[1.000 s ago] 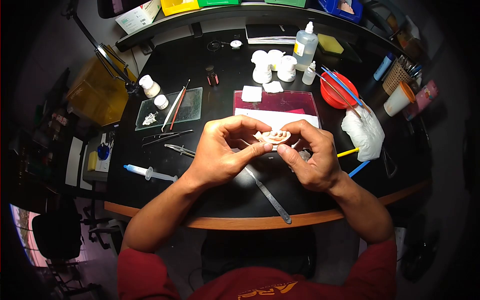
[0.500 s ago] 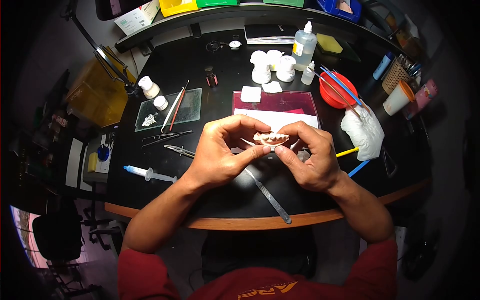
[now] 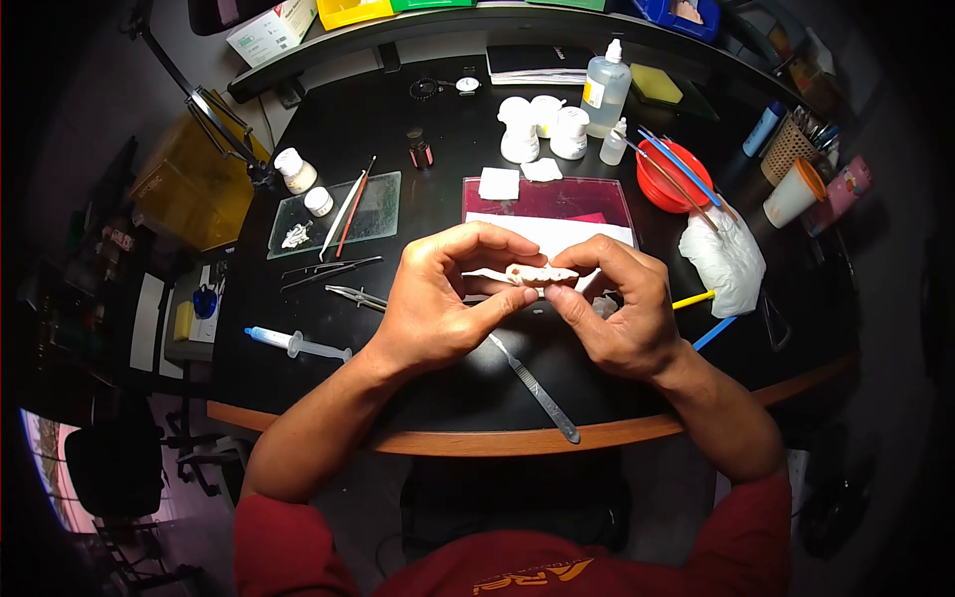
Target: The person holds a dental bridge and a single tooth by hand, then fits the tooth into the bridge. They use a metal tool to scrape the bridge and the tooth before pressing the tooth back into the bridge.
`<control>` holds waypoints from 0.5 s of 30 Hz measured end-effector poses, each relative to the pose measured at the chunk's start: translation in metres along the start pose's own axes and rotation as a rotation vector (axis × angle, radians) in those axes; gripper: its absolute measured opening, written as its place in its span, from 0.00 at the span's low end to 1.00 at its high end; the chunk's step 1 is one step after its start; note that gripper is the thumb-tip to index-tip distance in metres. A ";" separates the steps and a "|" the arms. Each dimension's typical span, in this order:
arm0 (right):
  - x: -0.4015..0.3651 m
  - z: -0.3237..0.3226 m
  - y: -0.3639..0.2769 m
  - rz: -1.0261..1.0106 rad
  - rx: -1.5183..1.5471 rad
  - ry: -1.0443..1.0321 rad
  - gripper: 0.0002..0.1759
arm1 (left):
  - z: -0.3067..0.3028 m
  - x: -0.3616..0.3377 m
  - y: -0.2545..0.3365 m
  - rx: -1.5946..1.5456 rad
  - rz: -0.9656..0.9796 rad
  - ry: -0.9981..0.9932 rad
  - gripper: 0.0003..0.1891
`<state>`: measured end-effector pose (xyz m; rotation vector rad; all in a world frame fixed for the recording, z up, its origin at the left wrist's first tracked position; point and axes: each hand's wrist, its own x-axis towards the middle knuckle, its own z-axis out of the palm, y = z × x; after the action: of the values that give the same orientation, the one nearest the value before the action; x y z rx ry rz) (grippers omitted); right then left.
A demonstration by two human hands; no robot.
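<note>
A pale pink denture piece (image 3: 538,274) with small white teeth is pinched between both hands above the black desk (image 3: 448,398). My left hand (image 3: 438,303) grips its left end with thumb and fingers. My right hand (image 3: 617,308) grips its right end the same way. The piece lies nearly flat, seen edge-on. A metal scalpel-like tool (image 3: 532,388) rests on the desk just below the hands, partly hidden by my left thumb.
A maroon mat (image 3: 557,204) with white paper lies behind the hands. Left of them are tweezers (image 3: 328,271), a syringe (image 3: 293,345) and a glass slab (image 3: 373,214). White jars (image 3: 542,129), a clear bottle (image 3: 605,95), a red bowl (image 3: 668,179) and a white cloth (image 3: 726,259) stand behind and right.
The denture piece has been tilted from teeth facing up to nearly flat and edge-on. Both hands stay in the same place, gripping it.
</note>
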<state>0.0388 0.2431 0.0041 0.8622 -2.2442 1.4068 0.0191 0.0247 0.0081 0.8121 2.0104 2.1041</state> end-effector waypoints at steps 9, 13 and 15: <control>0.001 0.002 0.001 -0.017 -0.025 0.049 0.09 | 0.001 -0.001 -0.001 0.028 0.070 0.038 0.12; 0.001 0.001 -0.002 -0.004 -0.037 0.036 0.09 | 0.002 -0.001 -0.001 0.054 0.066 0.045 0.11; 0.000 0.002 0.000 0.001 -0.037 0.034 0.09 | 0.001 -0.001 -0.003 0.071 0.078 0.046 0.11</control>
<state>0.0388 0.2413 0.0026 0.8192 -2.2384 1.3661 0.0197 0.0256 0.0053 0.8752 2.1218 2.1221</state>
